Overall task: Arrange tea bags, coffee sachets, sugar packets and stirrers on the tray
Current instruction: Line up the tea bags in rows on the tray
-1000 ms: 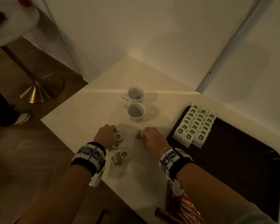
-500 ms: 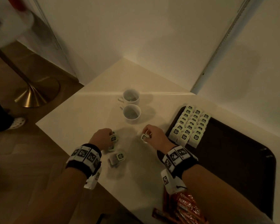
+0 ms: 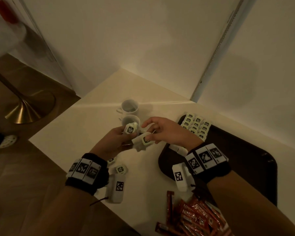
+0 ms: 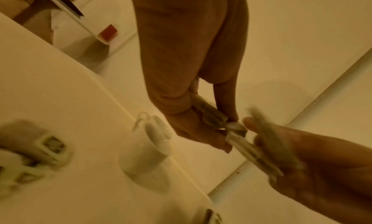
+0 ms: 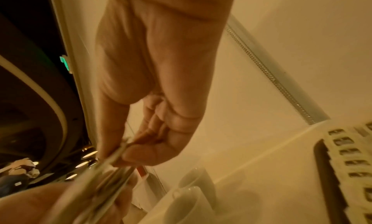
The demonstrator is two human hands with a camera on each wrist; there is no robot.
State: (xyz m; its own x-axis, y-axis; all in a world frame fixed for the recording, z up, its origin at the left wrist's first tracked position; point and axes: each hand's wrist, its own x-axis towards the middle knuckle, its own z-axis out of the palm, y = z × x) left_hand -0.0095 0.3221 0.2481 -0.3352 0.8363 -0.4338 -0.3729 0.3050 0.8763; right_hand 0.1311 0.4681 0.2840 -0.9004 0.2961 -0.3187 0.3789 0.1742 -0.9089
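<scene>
Nearest me, glossy red coffee sachets (image 3: 197, 218) lie in a loose heap on the desk (image 3: 143, 193) below my right wrist, long thin sticks with crinkled foil. Just beyond my left wrist, two small square tea bags (image 3: 121, 169) in pale paper wrappers with dark printed labels lie flat on the smooth cream surface.

My left hand (image 3: 115, 140) is raised above the desk with its fingers curled round a flat white tea bag (image 3: 130, 129), label facing up. My right hand (image 3: 167, 132) is right beside it, thumb and bent fingers pinching another tea bag (image 3: 144, 139) by its edge; the index finger sticks out straight. In the wrist views these packets look thin, stacked and blurred, and I cannot tell how many each hand has.

To the right of my right hand sits the dark brown tray (image 3: 245, 159), matte with rounded corners, and at its far left corner tidy rows of tea bags (image 3: 197, 124) overlap like tiles.

Beyond both hands stand two white glazed mugs (image 3: 130, 108), round and touching, with their handles to the left.
</scene>
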